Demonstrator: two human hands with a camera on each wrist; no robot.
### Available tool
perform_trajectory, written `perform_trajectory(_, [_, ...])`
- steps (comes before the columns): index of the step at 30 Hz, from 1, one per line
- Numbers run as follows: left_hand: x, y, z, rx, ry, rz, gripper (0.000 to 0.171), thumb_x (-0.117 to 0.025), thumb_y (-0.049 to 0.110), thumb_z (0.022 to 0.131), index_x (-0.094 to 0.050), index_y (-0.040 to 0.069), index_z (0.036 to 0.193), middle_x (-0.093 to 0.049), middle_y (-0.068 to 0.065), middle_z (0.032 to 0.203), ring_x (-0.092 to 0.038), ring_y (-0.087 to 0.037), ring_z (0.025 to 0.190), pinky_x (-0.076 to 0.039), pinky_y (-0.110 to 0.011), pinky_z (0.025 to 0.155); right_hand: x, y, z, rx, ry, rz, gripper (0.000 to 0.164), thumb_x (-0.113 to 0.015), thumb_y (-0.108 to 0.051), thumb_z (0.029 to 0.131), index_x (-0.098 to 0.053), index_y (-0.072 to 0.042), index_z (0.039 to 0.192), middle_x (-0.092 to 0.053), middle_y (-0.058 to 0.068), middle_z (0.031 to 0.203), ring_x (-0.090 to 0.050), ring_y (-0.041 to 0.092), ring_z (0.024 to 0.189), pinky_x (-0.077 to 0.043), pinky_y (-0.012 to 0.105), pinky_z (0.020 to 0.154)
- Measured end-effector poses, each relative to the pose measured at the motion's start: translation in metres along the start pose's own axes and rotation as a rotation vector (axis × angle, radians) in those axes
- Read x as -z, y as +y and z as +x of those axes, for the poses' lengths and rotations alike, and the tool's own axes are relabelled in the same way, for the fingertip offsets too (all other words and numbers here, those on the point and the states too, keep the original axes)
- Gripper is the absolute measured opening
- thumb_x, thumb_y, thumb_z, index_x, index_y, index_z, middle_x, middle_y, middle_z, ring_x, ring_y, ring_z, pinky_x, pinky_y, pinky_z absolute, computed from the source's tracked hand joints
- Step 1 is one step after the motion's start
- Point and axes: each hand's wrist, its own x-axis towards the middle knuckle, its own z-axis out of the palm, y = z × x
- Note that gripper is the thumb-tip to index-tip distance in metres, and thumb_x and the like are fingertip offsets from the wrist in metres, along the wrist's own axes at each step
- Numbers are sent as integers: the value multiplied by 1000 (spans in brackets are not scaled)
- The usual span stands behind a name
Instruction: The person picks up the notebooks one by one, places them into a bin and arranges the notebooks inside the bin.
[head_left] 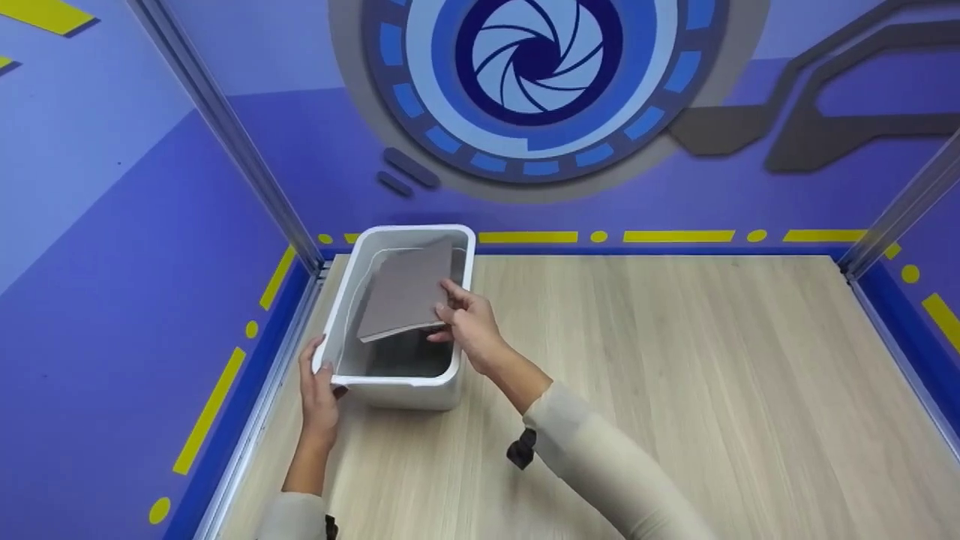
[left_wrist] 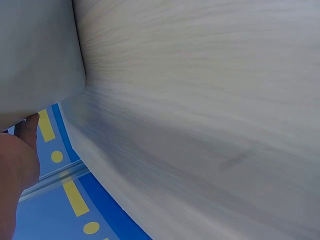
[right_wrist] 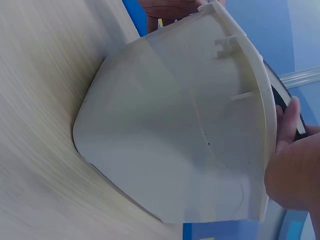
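Note:
A white plastic bin (head_left: 409, 394) with an open top stands at the back left of the wooden table. My left hand (head_left: 319, 394) grips its rim at the near left corner; the left wrist view shows part of that hand (left_wrist: 20, 162) against the bin wall (left_wrist: 40, 55). Tilted over the bin's opening is a thin grey-brown notebook (head_left: 409, 289), its pale page edges facing me. My right hand (head_left: 472, 326) pinches the notebook by its right side, thumb on top and other fingers partly hidden beneath. In the right wrist view, the bin's side (right_wrist: 175, 125) hides most of the notebook.
Light wood tabletop (head_left: 652, 375) extends to the right of the bin. A blue printed wall (head_left: 300, 150) rises close behind the bin, and another panel (head_left: 112, 300) stands to its left. Metal corner posts (head_left: 232, 142) join the panels.

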Motion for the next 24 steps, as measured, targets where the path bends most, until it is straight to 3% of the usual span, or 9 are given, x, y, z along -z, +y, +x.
perform_trajectory(4, [-1, 0, 0, 1, -18, -12, 50, -33, 27, 113, -32, 22, 162, -47, -7, 144, -58, -22, 113, -56, -37, 84, 2, -7, -6, -15, -14, -153, 58, -59, -8, 103, -47, -2, 159, -65, 22, 130, -77, 20, 76, -64, 31, 66])
perform_trajectory(8, [-1, 1, 1, 9, -33, -15, 50, -32, 28, 113, -32, 24, 163, -46, -9, 145, -58, -24, 115, -56, -36, 84, 3, -13, -12, -4, 49, -279, 41, -61, -12, 103, -66, -4, 143, -65, 17, 104, -71, 16, 62, -64, 35, 64])
perform_trajectory(12, [-1, 1, 4, 4, -39, -13, 50, -32, 29, 114, -31, 24, 163, -46, -7, 145, -57, -21, 114, -55, -34, 84, 9, -15, -12, 10, 75, -248, 29, -61, -12, 104, -72, -4, 130, -66, 14, 96, -69, 16, 61, -63, 33, 63])
perform_trajectory(18, [4, 2, 7, -83, -27, -12, 49, -34, 24, 114, -34, 16, 163, -45, -3, 155, -53, -10, 129, -46, -20, 100, 21, -17, -12, -12, 49, -212, 26, -62, -17, 105, -72, -6, 126, -65, 8, 89, -69, 15, 64, -61, 28, 61])
perform_trajectory(22, [9, 10, 2, -128, 52, -1, 46, -42, 13, 113, -44, 8, 159, -49, -10, 156, -54, -9, 130, -47, -13, 100, 33, -18, -11, -16, 55, -209, 28, -63, -19, 106, -73, -5, 128, -67, 9, 91, -69, 14, 65, -61, 27, 61])
perform_trajectory(24, [11, 18, -1, -154, 124, 56, 46, -51, 8, 111, -50, 7, 156, -53, -13, 157, -54, -11, 134, -45, -11, 102, 41, -20, -11, -8, 65, -211, 29, -63, -20, 106, -73, -4, 129, -68, 9, 92, -70, 15, 66, -60, 27, 62])
